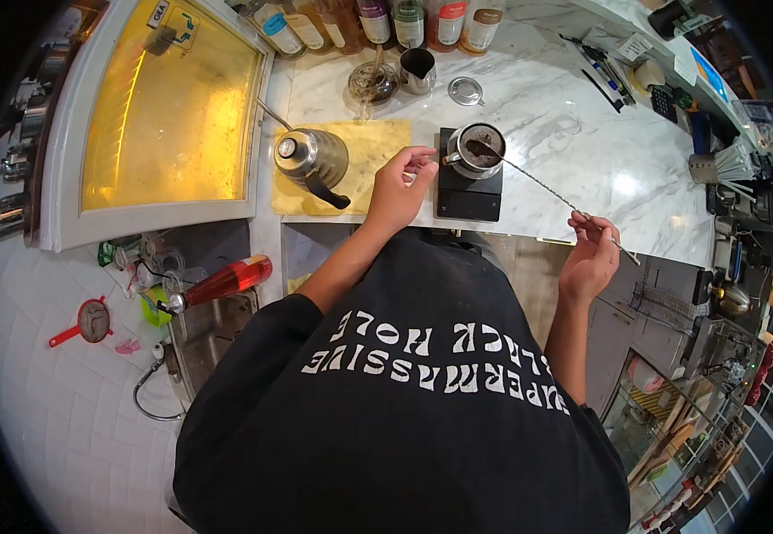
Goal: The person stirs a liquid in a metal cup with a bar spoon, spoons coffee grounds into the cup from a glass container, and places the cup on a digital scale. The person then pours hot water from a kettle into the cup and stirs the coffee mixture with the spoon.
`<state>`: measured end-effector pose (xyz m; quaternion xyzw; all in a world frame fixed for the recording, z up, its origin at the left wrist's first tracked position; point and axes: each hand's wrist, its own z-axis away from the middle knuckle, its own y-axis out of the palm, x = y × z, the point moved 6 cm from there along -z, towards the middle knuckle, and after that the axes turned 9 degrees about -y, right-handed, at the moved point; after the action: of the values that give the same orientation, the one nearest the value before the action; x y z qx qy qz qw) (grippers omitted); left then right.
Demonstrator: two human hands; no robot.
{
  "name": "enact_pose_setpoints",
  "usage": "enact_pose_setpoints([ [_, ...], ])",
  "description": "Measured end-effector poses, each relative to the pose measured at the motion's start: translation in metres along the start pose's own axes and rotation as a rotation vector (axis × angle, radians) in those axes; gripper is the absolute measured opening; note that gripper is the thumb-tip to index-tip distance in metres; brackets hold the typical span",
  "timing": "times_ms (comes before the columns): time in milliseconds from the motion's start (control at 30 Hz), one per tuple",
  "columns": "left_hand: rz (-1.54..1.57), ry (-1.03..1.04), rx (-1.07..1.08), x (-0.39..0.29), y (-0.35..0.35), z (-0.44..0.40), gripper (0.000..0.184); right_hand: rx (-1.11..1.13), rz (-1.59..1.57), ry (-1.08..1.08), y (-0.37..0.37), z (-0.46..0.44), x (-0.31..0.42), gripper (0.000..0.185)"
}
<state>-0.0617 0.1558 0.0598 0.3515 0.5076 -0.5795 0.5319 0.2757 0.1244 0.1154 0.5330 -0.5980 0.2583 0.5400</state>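
A metal cup (454,162) with dark grounds (484,149) inside stands on a black scale (468,203). My right hand (589,258) grips a long twisted bar spoon (538,181), whose tip rests in the grounds. Just left of the cup, my left hand (399,189) is held with its fingers apart and slightly curled, holding nothing. Further left a steel gooseneck kettle (322,158) sits on a yellow cloth (378,135).
Behind are a glass vessel (373,83), a steel pitcher (418,69), a round metal lid (466,91) and several bottles (374,22). Pens (607,73) lie at the back right. A red bottle (226,281) is at the lower left.
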Motion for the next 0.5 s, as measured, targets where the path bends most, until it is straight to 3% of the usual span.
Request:
enact_pose_setpoints([
  [500, 0.032, 0.03, -0.022, 0.0046, -0.0038, -0.0042, 0.028, -0.043, -0.029, -0.02, 0.0006, 0.0017, 0.001, 0.031],
])
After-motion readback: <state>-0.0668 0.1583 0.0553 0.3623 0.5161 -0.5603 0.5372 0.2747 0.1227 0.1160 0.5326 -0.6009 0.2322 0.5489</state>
